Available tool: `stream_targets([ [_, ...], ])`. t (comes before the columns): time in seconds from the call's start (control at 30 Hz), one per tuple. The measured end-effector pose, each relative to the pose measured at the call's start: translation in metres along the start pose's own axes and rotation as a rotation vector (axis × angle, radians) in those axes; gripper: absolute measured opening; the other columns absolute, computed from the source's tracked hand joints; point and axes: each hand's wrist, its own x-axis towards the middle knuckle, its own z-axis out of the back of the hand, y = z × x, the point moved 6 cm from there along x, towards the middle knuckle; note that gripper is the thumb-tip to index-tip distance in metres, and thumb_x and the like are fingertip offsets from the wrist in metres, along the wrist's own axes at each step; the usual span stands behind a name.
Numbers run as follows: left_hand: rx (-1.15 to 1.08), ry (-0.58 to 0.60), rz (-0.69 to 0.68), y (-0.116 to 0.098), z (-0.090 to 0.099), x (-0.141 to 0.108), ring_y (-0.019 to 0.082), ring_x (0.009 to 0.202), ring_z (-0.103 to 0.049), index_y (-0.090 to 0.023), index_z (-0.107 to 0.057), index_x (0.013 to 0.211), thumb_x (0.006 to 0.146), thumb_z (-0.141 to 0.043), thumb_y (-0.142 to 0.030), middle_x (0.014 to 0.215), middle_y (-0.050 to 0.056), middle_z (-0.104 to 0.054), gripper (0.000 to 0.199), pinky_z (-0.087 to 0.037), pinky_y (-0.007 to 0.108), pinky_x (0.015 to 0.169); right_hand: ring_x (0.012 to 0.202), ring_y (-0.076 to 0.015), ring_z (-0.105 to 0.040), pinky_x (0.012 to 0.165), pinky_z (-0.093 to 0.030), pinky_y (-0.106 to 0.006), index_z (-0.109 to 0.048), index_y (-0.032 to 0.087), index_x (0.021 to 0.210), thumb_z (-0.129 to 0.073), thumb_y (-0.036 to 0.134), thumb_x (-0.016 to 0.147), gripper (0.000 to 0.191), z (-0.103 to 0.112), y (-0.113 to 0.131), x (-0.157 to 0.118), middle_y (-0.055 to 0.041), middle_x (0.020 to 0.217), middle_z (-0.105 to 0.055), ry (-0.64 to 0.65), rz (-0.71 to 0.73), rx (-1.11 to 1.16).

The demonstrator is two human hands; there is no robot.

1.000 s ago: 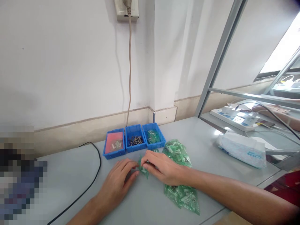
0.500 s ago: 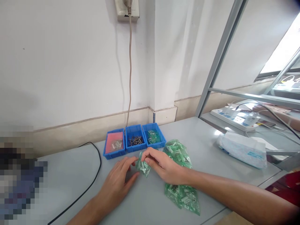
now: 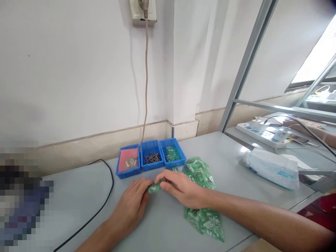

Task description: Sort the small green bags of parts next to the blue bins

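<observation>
A small green plastic bag (image 3: 154, 188) is held between my two hands, low over the grey table. Fingers and thumb of my left hand (image 3: 135, 197) close on its left end. My right hand (image 3: 181, 187) pinches the other end, its fingers curled over the bag. What lies inside the bag is hard to make out. Just beyond my hands stand three blue bins: the left bin (image 3: 128, 172) has a pink sheet and a clear bag, the middle bin (image 3: 153, 166) holds metal screws, the right bin (image 3: 176, 162) holds small green bags.
Filled green bags (image 3: 201, 173) lie right of my right hand, with more green bags (image 3: 210, 224) under my forearm. A black cable (image 3: 106, 196) curves along the left. A tissue pack (image 3: 273, 169) and power strip (image 3: 262, 133) are at right, by a metal frame (image 3: 245, 59).
My left hand has closed on the small bag, which hung upright from my right fingers and now lies flatter between both hands. My right hand has lowered slightly.
</observation>
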Motion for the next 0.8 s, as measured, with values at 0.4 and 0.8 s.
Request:
stream_targets([
  [0.4, 0.062, -0.005, 0.028, -0.0005, -0.0022, -0.0016, 0.024, 0.085, -0.065, -0.023, -0.058, 0.109, 0.116, -0.036, -0.029, 0.097, 0.006, -0.068, 0.024, -0.054, 0.037, 0.079, 0.094, -0.019, -0.061, 0.088, -0.05, -0.032, -0.059, 0.022, 0.124, -0.044, 0.026, 0.115, 0.018, 0.0033, 0.0018, 0.0, -0.006, 0.108, -0.065, -0.06, 0.067, -0.126],
  [0.8, 0.047, 0.038, 0.084, 0.0019, -0.0024, -0.0009, 0.023, 0.08, -0.062, -0.024, -0.054, 0.098, 0.116, -0.039, -0.033, 0.09, 0.004, -0.065, 0.025, -0.052, 0.036, 0.073, 0.087, -0.0171, -0.059, 0.082, -0.049, -0.029, -0.057, 0.023, 0.124, -0.038, 0.015, 0.111, 0.024, 0.0018, 0.0002, -0.0038, -0.0047, 0.105, -0.063, -0.043, 0.134, -0.156],
])
